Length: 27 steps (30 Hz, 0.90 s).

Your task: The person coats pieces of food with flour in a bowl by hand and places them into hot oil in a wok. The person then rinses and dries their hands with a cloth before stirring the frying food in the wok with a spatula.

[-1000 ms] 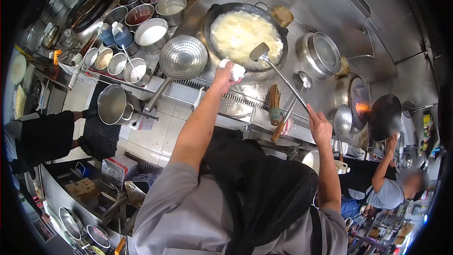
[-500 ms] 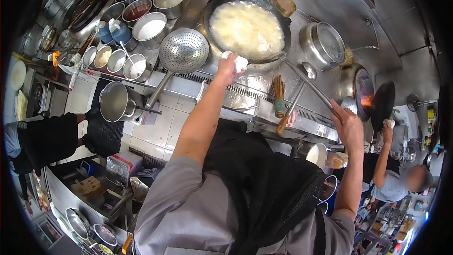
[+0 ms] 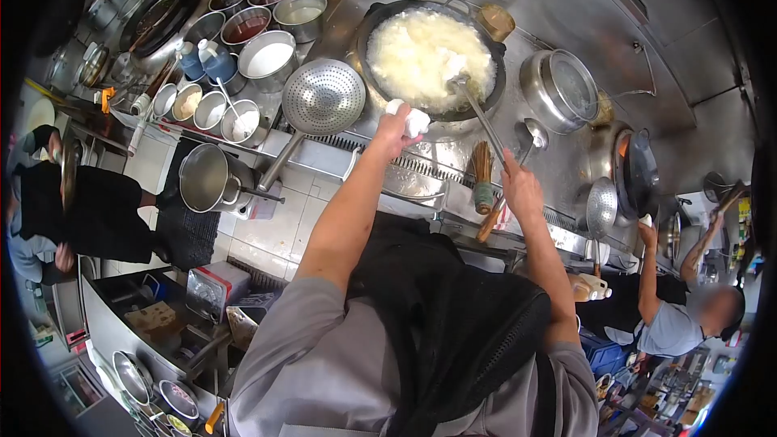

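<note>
A wok [image 3: 502,73] full of pale, foaming food or liquid sits on the steel range; what it is I cannot tell. My left hand [image 3: 390,133] is closed on a folded white cloth [image 3: 416,123] at the wok's near rim. With my right hand [image 3: 524,188] I grip the handle of a long metal ladle [image 3: 479,113]. Its head dips into the foam near the right side of the wok, so its shape is partly hidden. A bamboo brush [image 3: 482,166] and a second ladle [image 3: 534,134] with a wooden grip lie beside my right hand.
Left of the wok, a perforated strainer [image 3: 324,97] lies with its handle over the counter edge. Beyond it stand several sauce containers [image 3: 267,58]. A steel pot [image 3: 558,89] is on the right. Co-workers [image 3: 81,210] stand at far left and far right, one by another wok [image 3: 641,170].
My right hand has moved left and up, bringing the ladle's head from the wok's rim into the foam. My left hand keeps its hold on the cloth. The right co-worker's wok has tilted.
</note>
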Tool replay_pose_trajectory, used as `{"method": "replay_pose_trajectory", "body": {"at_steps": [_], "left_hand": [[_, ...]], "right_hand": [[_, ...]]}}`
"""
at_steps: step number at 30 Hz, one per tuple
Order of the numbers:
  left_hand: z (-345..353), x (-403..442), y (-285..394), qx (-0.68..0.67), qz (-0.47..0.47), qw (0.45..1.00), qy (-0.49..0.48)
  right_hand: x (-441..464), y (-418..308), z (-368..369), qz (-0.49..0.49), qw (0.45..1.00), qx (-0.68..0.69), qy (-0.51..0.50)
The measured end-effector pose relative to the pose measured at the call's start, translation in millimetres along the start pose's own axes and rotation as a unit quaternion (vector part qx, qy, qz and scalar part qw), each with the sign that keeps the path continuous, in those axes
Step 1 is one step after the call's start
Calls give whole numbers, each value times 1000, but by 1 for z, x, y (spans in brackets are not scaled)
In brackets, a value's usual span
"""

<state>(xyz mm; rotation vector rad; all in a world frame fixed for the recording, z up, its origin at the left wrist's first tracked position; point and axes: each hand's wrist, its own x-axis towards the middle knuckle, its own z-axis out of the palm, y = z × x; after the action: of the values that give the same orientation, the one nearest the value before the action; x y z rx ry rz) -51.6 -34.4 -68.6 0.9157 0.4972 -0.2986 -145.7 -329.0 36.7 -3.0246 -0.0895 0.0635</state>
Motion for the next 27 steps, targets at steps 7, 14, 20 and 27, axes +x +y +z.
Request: {"method": "replay_pose_trajectory", "body": {"at_steps": [7, 14, 20, 27], "left_hand": [[10, 14, -3, -2, 10, 999, 48], [0, 24, -13, 6, 52, 998, 23], [1, 27, -17, 0, 68, 997, 47], [6, 24, -17, 6, 79, 995, 57]], "right_hand": [[32, -8, 5, 0, 994, 108, 5], [32, 28, -18, -22, 970, 242, 30], [-15, 38, -81, 9, 967, 253, 24], [-45, 16, -103, 123, 899, 418, -40]]}}
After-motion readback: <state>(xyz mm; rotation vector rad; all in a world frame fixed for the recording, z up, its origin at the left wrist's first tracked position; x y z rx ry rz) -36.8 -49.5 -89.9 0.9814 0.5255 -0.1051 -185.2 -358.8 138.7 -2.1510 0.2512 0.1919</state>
